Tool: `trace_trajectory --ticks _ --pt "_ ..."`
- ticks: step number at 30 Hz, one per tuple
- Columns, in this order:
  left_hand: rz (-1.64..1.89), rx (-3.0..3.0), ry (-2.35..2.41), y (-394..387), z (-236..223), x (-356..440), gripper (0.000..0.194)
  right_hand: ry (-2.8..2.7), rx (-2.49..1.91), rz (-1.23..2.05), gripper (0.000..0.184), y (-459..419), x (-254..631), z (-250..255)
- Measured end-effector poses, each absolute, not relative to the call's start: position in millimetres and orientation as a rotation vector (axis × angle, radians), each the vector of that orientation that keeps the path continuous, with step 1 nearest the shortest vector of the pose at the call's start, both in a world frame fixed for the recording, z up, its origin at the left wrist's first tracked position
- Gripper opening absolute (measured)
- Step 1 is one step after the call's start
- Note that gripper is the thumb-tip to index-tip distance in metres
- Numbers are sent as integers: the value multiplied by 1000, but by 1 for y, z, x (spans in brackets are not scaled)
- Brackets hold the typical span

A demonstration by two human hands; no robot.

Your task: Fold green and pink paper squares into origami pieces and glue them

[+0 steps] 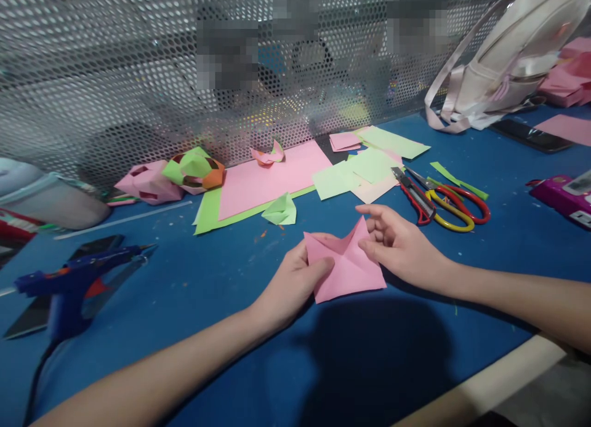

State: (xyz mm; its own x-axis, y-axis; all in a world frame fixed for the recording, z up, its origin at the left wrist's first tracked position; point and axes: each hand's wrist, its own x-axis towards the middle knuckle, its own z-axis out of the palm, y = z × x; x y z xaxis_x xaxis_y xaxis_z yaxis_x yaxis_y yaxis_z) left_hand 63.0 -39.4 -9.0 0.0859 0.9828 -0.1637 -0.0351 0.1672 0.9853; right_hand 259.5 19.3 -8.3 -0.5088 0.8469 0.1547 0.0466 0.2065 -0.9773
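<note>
A partly folded pink paper (347, 273) is held just above the blue table, its top edge dipping between two raised corners. My left hand (295, 273) pinches its left side, thumb on the front and fingers behind. At the right edge, my right hand (399, 245) grips the paper between thumb and curled fingers, with the index finger stretched out past the upper corner. Beyond my hands lies a small folded green paper piece (281, 210). Close to my right hand are a red box cutter (414, 196) and scissors (455, 211) with red and yellow handles.
Pink sheets (272, 178) and pale green sheets (369, 168) lie farther back. Folded paper balls (196, 168) stand against the perforated metal panel (115, 76). A blue glue gun (69, 291) rests at left. A backpack (503, 64), a phone (530, 135) and a purple object (563, 196) are at right.
</note>
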Motion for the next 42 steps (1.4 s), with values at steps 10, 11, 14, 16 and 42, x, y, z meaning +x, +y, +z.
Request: trace_trajectory --ticks 10,11,14,16,42 --pt "1140 1114 1292 -41 -7 65 34 -1747 -779 1386 48 19 259 -12" --pt "1156 1110 1304 -41 -6 65 34 -1745 -775 1402 48 19 259 -12" --pt "1172 1088 1302 -41 -4 66 33 -1746 -789 1418 49 19 259 -13" --pt "1153 1067 1279 -41 -4 67 34 -1750 -800 1419 48 18 259 -13" --pt "927 1605 1318 -46 -1 64 31 -1837 -736 1222 37 14 258 -10"
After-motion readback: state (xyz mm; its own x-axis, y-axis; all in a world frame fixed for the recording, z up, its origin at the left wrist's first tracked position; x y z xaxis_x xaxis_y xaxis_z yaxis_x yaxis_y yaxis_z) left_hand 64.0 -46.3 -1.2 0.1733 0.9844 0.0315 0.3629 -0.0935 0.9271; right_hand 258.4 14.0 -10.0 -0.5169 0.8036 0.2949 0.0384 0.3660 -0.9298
